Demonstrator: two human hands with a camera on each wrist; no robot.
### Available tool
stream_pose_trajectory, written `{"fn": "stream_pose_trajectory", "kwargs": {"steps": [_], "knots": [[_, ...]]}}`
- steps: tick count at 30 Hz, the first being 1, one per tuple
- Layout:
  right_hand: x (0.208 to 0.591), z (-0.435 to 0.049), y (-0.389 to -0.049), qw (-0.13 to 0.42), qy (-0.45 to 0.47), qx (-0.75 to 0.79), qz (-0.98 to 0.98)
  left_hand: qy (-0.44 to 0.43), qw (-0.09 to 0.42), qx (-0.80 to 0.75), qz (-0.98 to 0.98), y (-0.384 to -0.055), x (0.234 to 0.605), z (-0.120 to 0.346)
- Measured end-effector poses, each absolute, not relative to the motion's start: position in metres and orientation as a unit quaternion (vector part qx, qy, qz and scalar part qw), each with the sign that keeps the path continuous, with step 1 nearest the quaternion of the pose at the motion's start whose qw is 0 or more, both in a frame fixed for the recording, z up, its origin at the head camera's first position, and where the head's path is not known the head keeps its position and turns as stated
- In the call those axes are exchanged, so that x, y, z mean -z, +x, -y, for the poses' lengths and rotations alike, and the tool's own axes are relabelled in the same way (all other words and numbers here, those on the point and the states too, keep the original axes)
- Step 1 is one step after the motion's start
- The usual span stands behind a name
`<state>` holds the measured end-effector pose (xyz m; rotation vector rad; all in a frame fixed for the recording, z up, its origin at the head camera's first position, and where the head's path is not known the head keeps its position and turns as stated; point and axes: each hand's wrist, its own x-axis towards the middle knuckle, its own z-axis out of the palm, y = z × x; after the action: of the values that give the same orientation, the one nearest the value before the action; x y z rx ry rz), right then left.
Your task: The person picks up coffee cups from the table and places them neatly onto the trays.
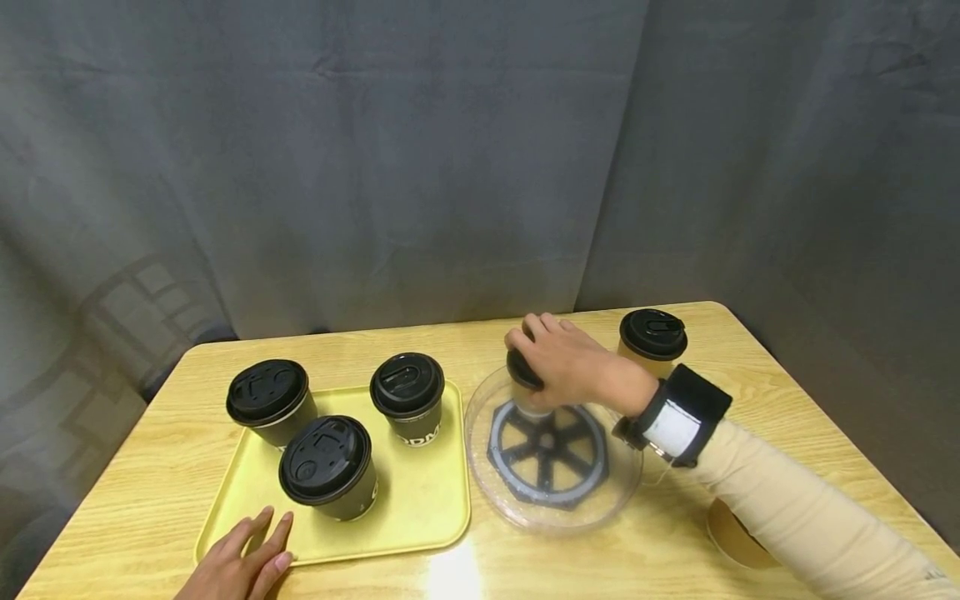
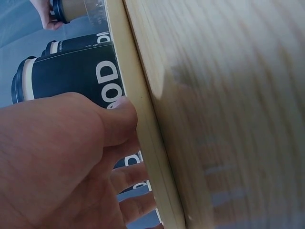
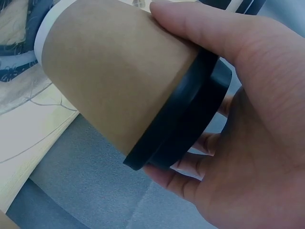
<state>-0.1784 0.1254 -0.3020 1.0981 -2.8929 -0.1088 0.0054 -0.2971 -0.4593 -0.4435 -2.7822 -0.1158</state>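
My right hand grips a brown paper coffee cup by its black lid, fingers and thumb spread around it. The cup is over the back part of a clear round turntable with a dark spoked base; whether it touches the surface I cannot tell. At the near left corner of a yellow tray, my left hand rests with loosely extended fingers at the rim. Three black lidded cups stand on the tray: one at the left, one in front, one at the right.
Behind my right wrist stands another brown cup with a black lid. A further brown cup is partly hidden under my right forearm. The wooden table ends at a grey curtain behind.
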Motion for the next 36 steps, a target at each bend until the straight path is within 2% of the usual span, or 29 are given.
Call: {"fn": "stream_pose_trajectory", "kwargs": {"steps": [6,12,24,36], "knots": [[0.302,-0.126,-0.177,0.025,0.357,0.035,0.933,-0.145,0.145,0.027,0.978,0.005,0.460,0.297],[0.303,-0.127,-0.176,0.020,0.355,0.035,0.934,-0.153,0.157,0.027,0.975,0.004,0.459,0.297],[0.281,-0.138,-0.176,-0.042,0.350,0.009,0.936,-0.156,0.174,0.030,0.972,0.004,0.461,0.296],[0.254,-0.166,-0.184,-0.024,0.297,-0.032,0.954,-0.156,0.166,0.036,0.973,0.003,0.460,0.295]]}}
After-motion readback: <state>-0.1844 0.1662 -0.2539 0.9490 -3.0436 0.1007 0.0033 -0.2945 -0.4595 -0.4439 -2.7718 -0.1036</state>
